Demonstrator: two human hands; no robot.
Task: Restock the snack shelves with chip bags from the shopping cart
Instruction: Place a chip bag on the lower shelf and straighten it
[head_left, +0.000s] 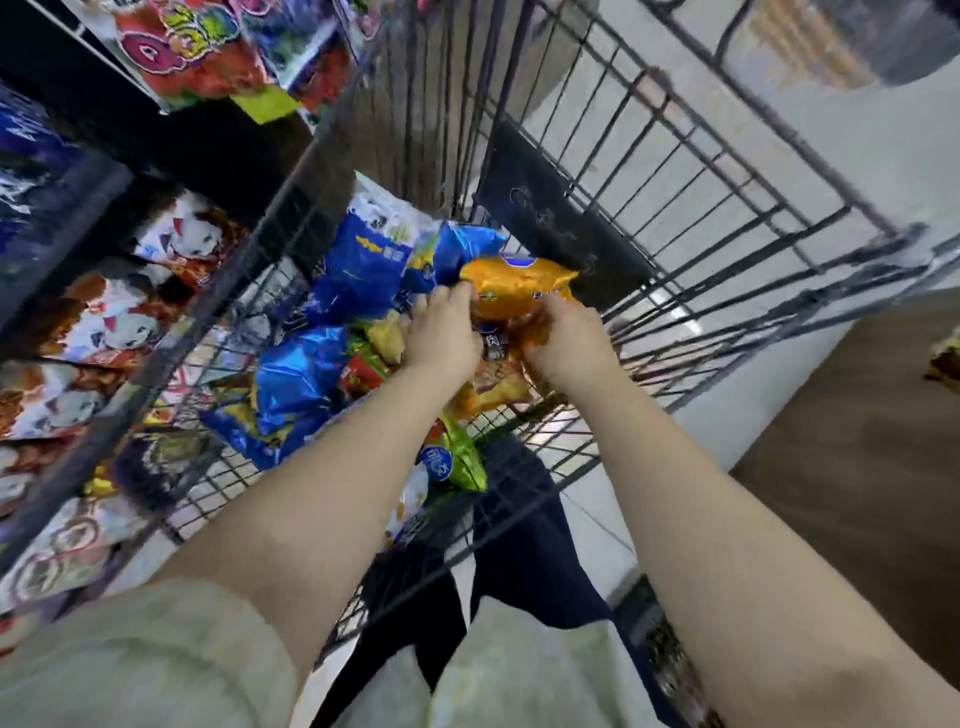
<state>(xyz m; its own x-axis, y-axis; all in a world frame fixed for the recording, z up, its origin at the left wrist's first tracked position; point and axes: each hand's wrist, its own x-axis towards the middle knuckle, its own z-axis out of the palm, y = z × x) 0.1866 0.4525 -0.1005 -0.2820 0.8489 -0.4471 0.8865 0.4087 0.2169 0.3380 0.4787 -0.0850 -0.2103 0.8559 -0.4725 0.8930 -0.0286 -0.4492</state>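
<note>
The head camera looks down along both forearms into the black wire shopping cart (649, 171). The left hand (441, 335) and the right hand (569, 345) grip a puffy orange foil chip bag (519, 283) from either side. The left fingers curl over its left end and the right fingers wrap round its lower right edge. The bag is on top of the heap inside the cart, just in front of a black flap panel (550, 228). I cannot tell whether it is lifted clear of the pile.

The job looks far from finished. The cart holds plenty more, including shiny blue foil bags (358, 265) and a green foil bag (465, 460), with others half buried. The dark snack shelves (171, 150) on the left carry rows of red-and-white packets (119, 317). No open gap shows, so where this bag belongs is unclear.

The cart's tall wire side stands between the heap and the shelves, so the bag likely has to go up over the rim. A dark navy cloth (524, 525) hangs at the cart's near end, beneath the forearms. Motion blur softens everything.
</note>
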